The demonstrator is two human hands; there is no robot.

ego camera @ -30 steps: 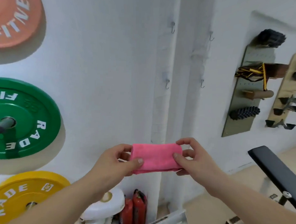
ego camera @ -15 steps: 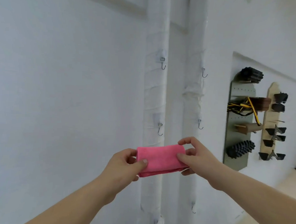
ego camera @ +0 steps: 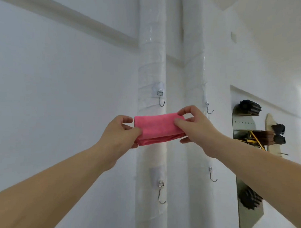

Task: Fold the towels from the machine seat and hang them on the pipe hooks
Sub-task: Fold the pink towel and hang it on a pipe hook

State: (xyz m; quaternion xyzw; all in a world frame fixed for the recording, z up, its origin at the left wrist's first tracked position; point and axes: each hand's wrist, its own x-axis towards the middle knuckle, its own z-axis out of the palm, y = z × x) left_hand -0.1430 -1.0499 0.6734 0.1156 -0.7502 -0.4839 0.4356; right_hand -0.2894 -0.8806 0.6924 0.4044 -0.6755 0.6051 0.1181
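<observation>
Before the pipes | folded pink towel near-level, right end higher | both hands pinch ends

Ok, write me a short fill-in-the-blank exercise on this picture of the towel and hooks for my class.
The folded towel is ____ in colour.
The left hand pinches its ____ end, and the right hand pinches the other.
____ metal hooks show on the two white pipes.
Missing words: pink; left; four.
</observation>
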